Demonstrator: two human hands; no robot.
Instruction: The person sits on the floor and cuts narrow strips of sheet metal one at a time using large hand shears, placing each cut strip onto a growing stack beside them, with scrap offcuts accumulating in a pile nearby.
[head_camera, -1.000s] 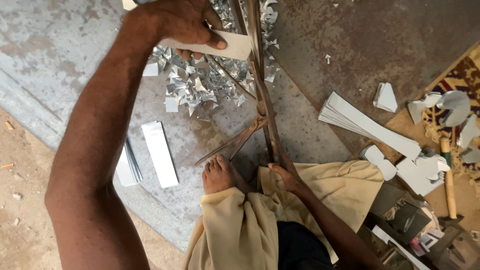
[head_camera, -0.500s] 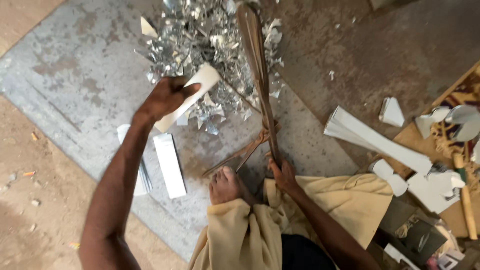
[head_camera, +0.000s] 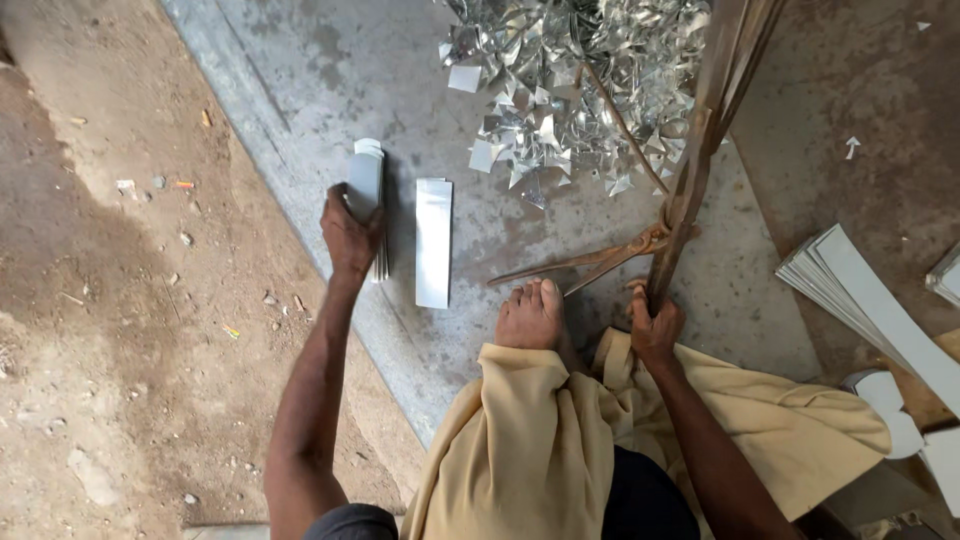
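Gripping a white rectangular strip (head_camera: 364, 185) at the near end of a small stack of like strips (head_camera: 380, 262), the left hand (head_camera: 350, 235) sits at nine o'clock of the scene, fingers closed around the piece and knuckles up. Half a second ago this hand was raised toward twelve o'clock, carrying the strip over the scrap heap; it has since come down to the stack on the grey floor slab (head_camera: 300, 90). Item: a single flat white strip (head_camera: 433, 242), lying lengthwise just beside the stack at its three o'clock side, apart from it, unmoved. Item: right hand (head_camera: 655, 325), at five o'clock of centre, fist closed on the lower end of a long brown lever handle (head_camera: 700, 160) that runs up toward one o'clock; grip unchanged from before. Item: bare foot (head_camera: 530, 315), toes pointing to twelve o'clock, planted on the slab just beside the rusty shear blades (head_camera: 590, 262). Item: heap of shiny metal offcuts (head_camera: 570, 80) at twelve o'clock. Item: fanned pile of long white strips (head_camera: 870, 290) at three o'clock. Item: tan cloth (head_camera: 540, 440) over the knees at six o'clock. Item: bare dirt ground (head_camera: 110, 330) from seven to ten o'clock.
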